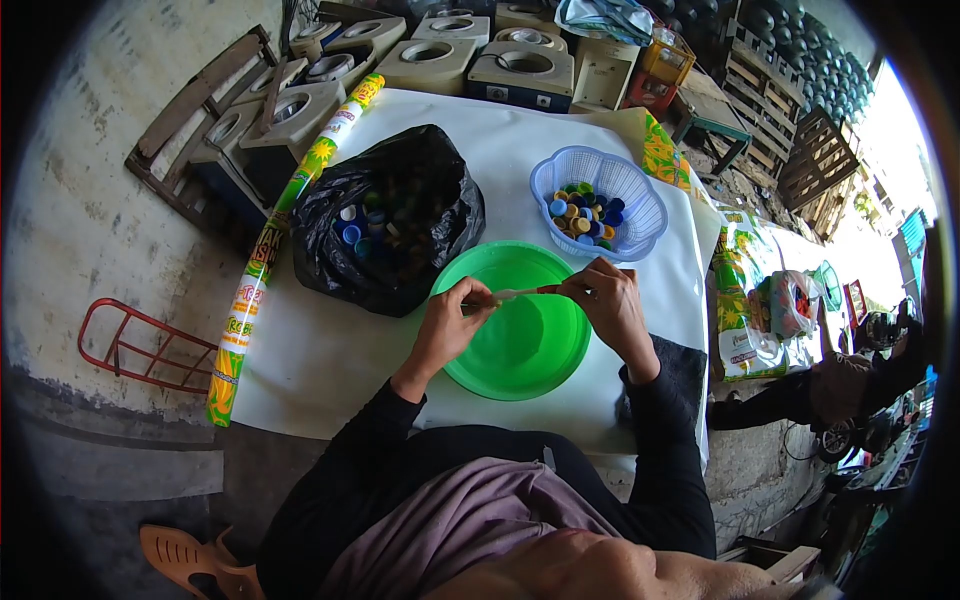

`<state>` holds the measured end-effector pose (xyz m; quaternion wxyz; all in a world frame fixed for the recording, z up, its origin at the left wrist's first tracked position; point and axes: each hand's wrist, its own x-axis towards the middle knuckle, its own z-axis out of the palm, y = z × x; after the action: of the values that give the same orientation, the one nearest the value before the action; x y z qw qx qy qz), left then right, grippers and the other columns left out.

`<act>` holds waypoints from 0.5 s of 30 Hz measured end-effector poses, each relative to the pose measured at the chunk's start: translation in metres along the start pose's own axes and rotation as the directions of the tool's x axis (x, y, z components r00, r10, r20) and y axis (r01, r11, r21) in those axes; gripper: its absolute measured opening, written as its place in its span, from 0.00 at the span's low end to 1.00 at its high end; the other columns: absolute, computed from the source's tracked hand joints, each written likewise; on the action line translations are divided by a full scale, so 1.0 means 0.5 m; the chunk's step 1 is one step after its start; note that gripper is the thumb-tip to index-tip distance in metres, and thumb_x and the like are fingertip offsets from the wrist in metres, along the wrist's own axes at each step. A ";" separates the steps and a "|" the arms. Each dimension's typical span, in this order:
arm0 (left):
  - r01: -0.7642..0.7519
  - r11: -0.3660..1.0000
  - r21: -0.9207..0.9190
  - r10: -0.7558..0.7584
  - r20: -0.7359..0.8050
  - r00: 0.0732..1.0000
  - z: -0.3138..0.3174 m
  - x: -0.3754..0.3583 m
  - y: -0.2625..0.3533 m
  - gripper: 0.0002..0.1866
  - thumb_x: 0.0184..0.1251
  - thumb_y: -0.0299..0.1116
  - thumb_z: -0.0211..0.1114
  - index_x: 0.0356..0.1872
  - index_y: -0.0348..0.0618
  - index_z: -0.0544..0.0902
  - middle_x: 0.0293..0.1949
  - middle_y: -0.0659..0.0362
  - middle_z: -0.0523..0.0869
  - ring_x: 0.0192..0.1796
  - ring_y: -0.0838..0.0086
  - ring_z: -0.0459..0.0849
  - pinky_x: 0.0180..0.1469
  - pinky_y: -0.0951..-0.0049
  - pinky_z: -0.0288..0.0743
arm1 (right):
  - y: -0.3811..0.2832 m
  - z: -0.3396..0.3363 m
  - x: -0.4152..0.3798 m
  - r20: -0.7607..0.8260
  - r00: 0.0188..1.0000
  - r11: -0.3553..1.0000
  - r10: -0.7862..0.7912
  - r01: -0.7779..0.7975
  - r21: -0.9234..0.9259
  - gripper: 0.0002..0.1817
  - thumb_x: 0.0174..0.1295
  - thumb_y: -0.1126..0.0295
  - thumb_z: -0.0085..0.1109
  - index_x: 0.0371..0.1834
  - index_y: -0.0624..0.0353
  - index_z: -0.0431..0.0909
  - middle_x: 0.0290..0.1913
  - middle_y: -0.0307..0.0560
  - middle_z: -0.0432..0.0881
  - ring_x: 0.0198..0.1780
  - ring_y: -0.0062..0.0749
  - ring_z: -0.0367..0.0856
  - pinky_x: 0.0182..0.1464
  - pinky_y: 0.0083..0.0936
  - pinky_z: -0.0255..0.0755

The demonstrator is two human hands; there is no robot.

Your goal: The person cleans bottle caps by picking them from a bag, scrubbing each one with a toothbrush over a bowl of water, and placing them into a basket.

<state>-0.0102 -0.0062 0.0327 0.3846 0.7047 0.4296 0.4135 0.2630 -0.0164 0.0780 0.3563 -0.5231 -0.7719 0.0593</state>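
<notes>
Over a green basin [480,355] my left hand [455,322] and my right hand [608,305] face each other. A thin, whitish stick-like item [518,293] with a reddish-brown end spans between them. The left fingers pinch its pale end, and the right fingers pinch its reddish-brown end. Behind my left hand lies an open black plastic bag [330,265] with bottle caps inside. Past the basin at the right, a light blue plastic basket [640,190] holds bottle caps of several colours.
A rolled patterned sheet [262,245] runs along the left edge of the white-covered table [300,390]. A dark cloth [680,375] lies by my right forearm. Box-like items with round openings [430,55] stand behind the table. Another person [800,395] is at the far right.
</notes>
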 end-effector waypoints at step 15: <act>-0.002 0.999 0.037 0.001 0.034 0.999 -0.001 0.001 -0.001 0.17 0.66 0.17 0.74 0.56 0.33 0.86 0.50 0.53 0.86 0.49 0.67 0.93 0.52 0.71 0.91 | -0.023 -0.011 -0.002 0.028 0.998 0.998 0.058 -0.058 -0.016 0.08 0.60 0.61 0.76 0.36 0.52 0.94 0.35 0.35 0.83 0.43 0.30 0.82 0.56 0.35 0.61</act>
<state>-0.0108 -0.0054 0.0327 0.3786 0.7189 0.4301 0.3936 0.2577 -0.0241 0.0871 0.3395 -0.5471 -0.7618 0.0711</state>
